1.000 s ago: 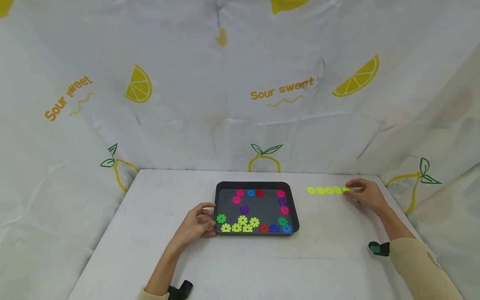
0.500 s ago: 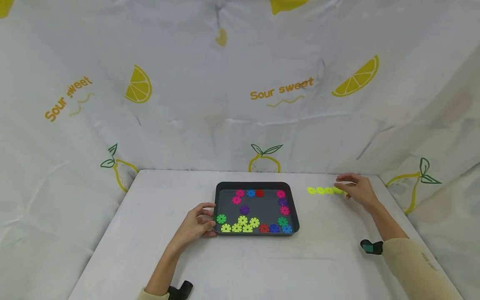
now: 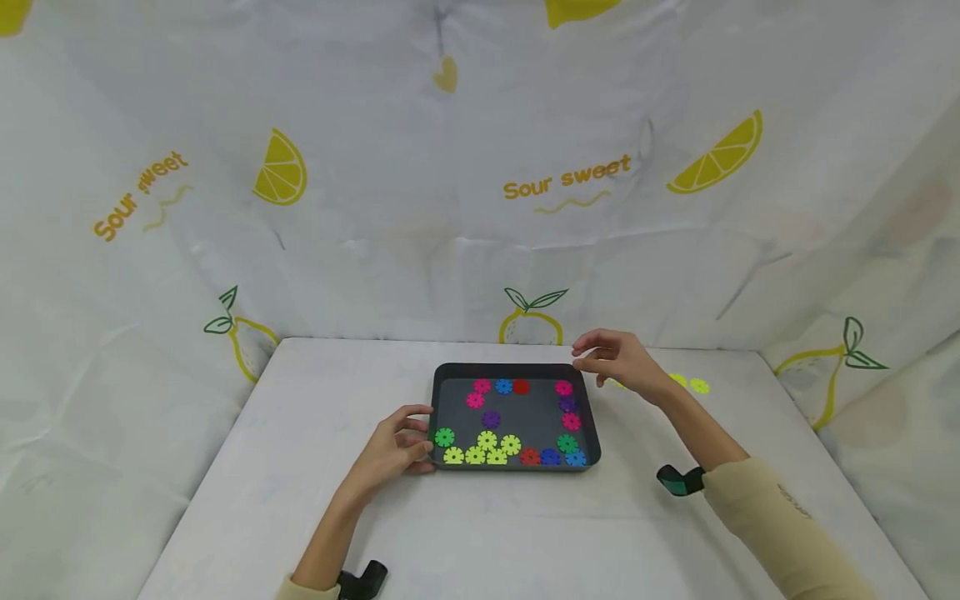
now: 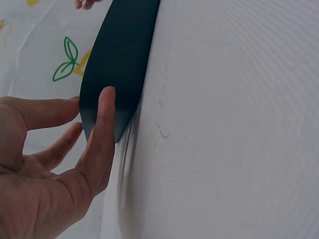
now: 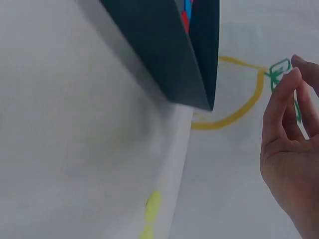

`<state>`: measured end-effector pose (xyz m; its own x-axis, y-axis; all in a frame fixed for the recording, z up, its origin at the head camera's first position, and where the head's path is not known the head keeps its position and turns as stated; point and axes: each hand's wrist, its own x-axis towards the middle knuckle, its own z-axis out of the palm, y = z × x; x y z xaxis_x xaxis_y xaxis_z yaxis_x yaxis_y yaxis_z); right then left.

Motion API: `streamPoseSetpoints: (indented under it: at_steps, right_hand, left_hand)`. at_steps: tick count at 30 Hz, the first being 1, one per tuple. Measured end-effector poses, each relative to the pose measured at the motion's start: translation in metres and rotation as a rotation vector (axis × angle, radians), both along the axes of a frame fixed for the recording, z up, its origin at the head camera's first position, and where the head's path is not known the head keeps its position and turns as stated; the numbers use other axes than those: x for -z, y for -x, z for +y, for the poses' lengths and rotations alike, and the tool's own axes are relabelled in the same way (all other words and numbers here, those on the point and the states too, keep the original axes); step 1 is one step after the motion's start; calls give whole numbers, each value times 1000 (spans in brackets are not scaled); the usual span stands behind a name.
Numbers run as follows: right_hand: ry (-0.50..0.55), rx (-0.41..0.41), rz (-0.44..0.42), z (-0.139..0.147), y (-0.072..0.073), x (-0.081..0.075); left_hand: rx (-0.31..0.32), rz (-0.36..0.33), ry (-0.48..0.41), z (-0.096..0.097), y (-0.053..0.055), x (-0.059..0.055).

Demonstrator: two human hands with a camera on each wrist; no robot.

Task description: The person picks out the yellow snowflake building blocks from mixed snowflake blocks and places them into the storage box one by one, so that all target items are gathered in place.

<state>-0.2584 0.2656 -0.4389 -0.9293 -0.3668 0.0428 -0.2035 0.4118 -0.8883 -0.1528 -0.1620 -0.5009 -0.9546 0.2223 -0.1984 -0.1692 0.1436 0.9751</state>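
My left hand [image 3: 393, 446] holds the left side of a dark grey tray [image 3: 528, 423]. In the left wrist view its thumb and fingers sit around the corner of the tray [image 4: 122, 55]. Inside the tray lie several notched plastic discs: yellow discs [image 3: 487, 440] at the front, with pink, blue, red, purple and green ones nearer the edges. My right hand [image 3: 618, 360] hovers by the tray's back right corner, its fingers loosely bent and nothing visible between them. Behind this hand a row of yellow discs [image 3: 700, 386] lies on the table, partly covered.
The white table [image 3: 525, 542] meets a white cloth backdrop [image 3: 390, 275] printed with lemons at its far edge. A black wrist device [image 3: 680, 481] is on the right arm, and another black device [image 3: 363, 581] on the left.
My right hand has left the right end of the yellow row and moved left toward the tray's back right corner. The left hand stays on the tray.
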Motion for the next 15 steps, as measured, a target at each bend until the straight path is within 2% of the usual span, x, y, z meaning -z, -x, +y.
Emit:
streamPoseSetpoints:
  at_steps: [8, 15]
  right_hand:
    - [11, -314, -101, -64, 5, -3]
    - [-34, -534, -202, -99, 12, 9]
  left_hand:
    - [-6, 6, 12, 0, 0, 0]
    - [-1, 7, 7, 0, 0, 1]
